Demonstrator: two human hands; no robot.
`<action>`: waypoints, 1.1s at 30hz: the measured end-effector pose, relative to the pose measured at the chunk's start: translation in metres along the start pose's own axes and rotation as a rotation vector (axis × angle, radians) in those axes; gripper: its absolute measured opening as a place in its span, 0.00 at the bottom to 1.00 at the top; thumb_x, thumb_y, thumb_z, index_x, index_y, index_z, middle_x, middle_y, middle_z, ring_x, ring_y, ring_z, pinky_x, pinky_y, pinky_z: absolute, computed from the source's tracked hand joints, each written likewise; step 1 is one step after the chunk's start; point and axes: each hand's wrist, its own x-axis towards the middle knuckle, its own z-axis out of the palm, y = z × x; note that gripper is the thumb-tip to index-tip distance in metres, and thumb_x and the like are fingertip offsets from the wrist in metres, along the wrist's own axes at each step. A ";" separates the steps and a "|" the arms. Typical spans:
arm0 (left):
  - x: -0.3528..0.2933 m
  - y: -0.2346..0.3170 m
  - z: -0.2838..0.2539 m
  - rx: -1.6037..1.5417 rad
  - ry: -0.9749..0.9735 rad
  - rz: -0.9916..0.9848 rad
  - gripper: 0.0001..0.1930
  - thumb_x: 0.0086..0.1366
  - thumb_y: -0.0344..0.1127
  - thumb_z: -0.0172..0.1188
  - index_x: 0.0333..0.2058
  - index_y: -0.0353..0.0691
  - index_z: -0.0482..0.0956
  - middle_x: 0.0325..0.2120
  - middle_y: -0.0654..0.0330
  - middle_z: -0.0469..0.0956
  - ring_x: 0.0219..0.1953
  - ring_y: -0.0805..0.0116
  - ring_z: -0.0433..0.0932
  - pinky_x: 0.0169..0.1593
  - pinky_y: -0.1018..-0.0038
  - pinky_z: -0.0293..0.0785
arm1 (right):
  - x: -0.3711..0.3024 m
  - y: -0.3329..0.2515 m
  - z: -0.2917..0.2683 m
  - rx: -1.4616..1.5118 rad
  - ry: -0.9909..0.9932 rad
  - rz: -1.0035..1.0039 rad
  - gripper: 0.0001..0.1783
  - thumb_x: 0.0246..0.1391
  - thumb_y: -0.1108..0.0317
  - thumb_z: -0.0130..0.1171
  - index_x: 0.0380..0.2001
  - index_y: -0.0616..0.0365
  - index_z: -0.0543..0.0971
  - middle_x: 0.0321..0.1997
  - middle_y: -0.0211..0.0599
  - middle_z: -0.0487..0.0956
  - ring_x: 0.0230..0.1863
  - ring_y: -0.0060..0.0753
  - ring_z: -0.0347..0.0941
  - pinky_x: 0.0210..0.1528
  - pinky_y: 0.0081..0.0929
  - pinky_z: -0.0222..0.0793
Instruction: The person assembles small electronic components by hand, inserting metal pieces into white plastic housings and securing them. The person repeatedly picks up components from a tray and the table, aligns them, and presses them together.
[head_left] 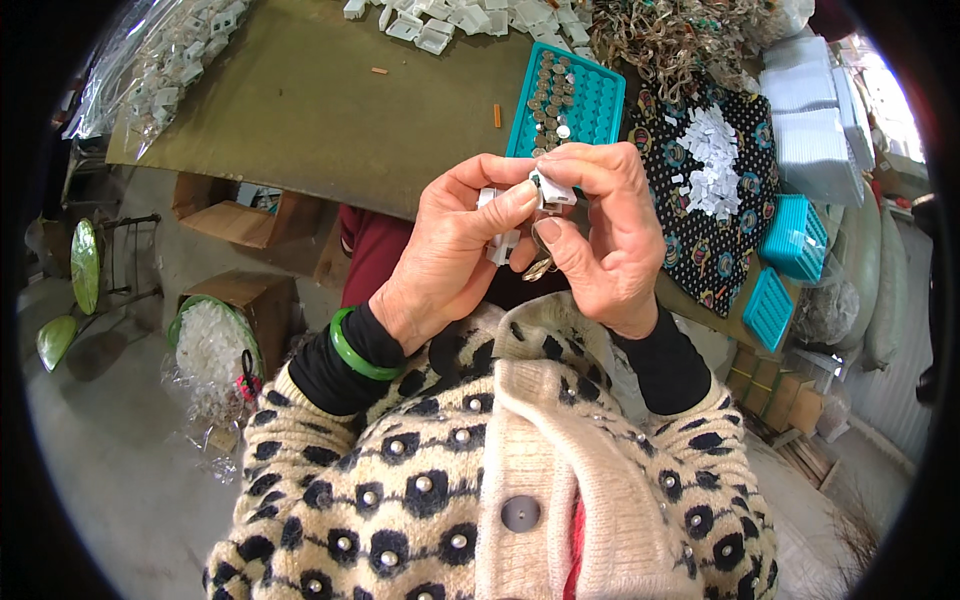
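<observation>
In front of my chest, my left hand (pixel 440 235) and my right hand (pixel 622 235) meet, both closed around a small white plastic box (pixel 556 194) with a dark spot at its opening. My left thumb presses on its side, and my right fingers hold its top and lower edge. More white plastic (pixel 500 246) shows behind my left fingers; whether it is part of the same box, I cannot tell. A shiny gold-coloured piece (pixel 538 269) hangs below my right thumb. Just beyond my fingertips lies a teal tray (pixel 598 105) with several round metal pieces (pixel 550 95) in its left part.
White plastic boxes (pixel 435 38) heap at the table's (pixel 290 100) far edge, beside a tangled pile of bands (pixel 670 45). Small white slips (pixel 711 160) lie on patterned cloth (pixel 690 250) at right, near stacked teal trays (pixel 795 238). Cardboard boxes (pixel 245 215) stand below left.
</observation>
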 end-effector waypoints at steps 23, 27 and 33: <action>0.003 0.001 0.003 -0.055 -0.106 -0.034 0.13 0.62 0.27 0.63 0.44 0.40 0.72 0.39 0.51 0.78 0.41 0.55 0.83 0.19 0.80 0.69 | -0.017 0.013 -0.043 -0.324 0.206 0.081 0.10 0.58 0.74 0.54 0.42 0.63 0.79 0.43 0.43 0.77 0.43 0.41 0.74 0.46 0.31 0.70; 0.003 0.000 0.000 0.023 -0.142 -0.020 0.13 0.63 0.25 0.61 0.45 0.43 0.75 0.46 0.48 0.74 0.41 0.58 0.82 0.18 0.84 0.68 | -0.019 0.026 -0.083 -0.635 0.199 0.131 0.06 0.57 0.76 0.57 0.37 0.62 0.79 0.38 0.39 0.77 0.37 0.35 0.75 0.37 0.26 0.71; 0.004 -0.002 -0.005 0.051 -0.128 -0.054 0.13 0.64 0.27 0.60 0.48 0.39 0.76 0.47 0.45 0.75 0.40 0.58 0.82 0.20 0.84 0.72 | -0.033 0.046 -0.111 -0.799 0.150 0.194 0.05 0.50 0.78 0.60 0.33 0.61 0.80 0.34 0.39 0.75 0.37 0.42 0.73 0.41 0.34 0.69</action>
